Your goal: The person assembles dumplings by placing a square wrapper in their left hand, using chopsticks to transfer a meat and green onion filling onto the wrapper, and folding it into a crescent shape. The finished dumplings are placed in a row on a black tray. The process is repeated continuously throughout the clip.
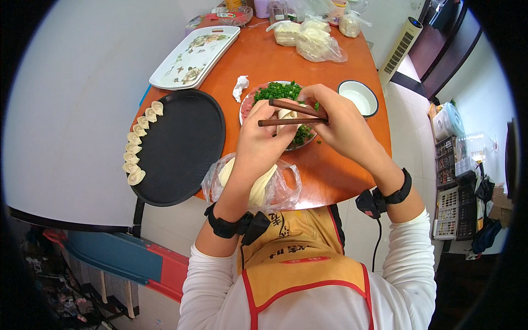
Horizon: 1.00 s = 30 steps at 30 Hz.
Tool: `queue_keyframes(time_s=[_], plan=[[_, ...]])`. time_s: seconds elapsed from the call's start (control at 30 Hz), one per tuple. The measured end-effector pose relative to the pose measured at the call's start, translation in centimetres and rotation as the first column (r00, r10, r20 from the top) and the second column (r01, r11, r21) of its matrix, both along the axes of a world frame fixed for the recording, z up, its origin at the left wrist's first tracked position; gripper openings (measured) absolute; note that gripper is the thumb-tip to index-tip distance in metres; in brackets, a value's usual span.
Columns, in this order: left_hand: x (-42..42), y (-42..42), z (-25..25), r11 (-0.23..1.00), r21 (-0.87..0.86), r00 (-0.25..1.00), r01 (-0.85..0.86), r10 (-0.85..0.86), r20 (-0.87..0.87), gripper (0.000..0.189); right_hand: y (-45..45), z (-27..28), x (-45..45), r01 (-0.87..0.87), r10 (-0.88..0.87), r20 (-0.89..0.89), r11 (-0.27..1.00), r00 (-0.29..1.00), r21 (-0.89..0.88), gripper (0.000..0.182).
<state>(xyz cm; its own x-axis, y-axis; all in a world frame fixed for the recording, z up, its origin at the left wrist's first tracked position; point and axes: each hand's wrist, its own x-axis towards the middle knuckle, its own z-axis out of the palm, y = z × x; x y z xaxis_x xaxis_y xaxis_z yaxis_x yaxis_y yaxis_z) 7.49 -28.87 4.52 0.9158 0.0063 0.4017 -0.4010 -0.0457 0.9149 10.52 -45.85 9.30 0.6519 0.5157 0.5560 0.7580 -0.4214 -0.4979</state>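
Observation:
Both my hands meet over a plate (243, 117) of minced meat (250, 102) and chopped green onions (277, 90). My left hand (264, 136) pinches a partly folded dough wrapper (287, 114) between thumb and fingers. Opposite it, my right hand (336, 117) holds a pair of dark wooden chopsticks (293, 121), pointing left across the wrapper, and its fingertips are at the wrapper's right side. Whether filling is inside is hidden. Below my left wrist, a stack of wrappers (259, 187) lies in a clear plastic bag (288, 198). Several folded dumplings (133, 148) line the left rim of a round black tray (181, 144).
An enamel bowl (358, 97) stands right of the plate. White floral trays (196, 57) lie at the back left, near a crumpled tissue (240, 88). Bagged wrappers (315, 41) and a glass jar (278, 11) occupy the table's far end.

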Motion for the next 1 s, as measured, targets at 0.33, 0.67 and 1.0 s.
queue_keyframes(time_s=[0.33, 0.67, 1.0], plan=[[-0.8, 0.4, 0.5, 0.981, -0.188, 0.99, 0.049, -0.073, -0.123, 0.029, 0.6, -0.7, 0.4, 0.021, -0.013, 0.054, 0.989, 0.998, -0.149, 0.009], [-3.6, 5.1, 0.2, 0.987, -0.149, 0.983, -0.064, 0.036, -0.182, 0.028, 5.0, 0.3, -0.4, -0.125, 0.109, -0.107, 0.978, 0.988, -0.164, 0.011], [-8.7, 16.9, -2.3, 0.857, 0.108, 0.842, -0.504, 0.515, -0.159, 0.019, 8.6, 0.8, -1.2, -0.233, 0.205, -0.164, 0.956, 0.965, -0.178, 0.02]])
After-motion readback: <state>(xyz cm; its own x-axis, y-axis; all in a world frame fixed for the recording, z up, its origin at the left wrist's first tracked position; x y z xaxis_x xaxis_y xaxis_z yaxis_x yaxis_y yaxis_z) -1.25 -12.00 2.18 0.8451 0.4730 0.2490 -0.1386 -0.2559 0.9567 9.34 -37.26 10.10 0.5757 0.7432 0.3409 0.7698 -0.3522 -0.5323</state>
